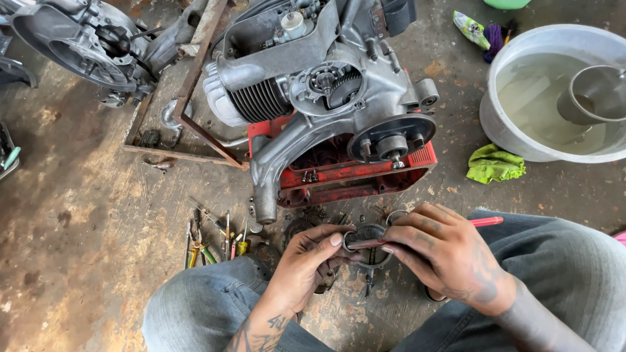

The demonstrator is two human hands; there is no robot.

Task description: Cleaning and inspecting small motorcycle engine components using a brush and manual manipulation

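The person sits on the stained concrete floor (78,248) with knees in blue jeans (202,306) spread to either side. Between the knees, the left hand (306,261) holds a round dark metal ring part (368,244) by its near edge, thumb on top and fingers curled under it. The right hand (443,251) pinches a thin red-handled tool (486,221) and lays its dark tip across the ring; both grips are closed on what they hold.

Just left of the hands, a row of small screwdrivers and picks (215,241) lies on the floor. Beyond the hands stands a grey cast-metal engine (326,91) resting on a red metal stand (355,176). To its right lie a crumpled green rag (494,164) and a large grey basin of cloudy liquid (554,98). At far left sits another grey engine casing (72,45).
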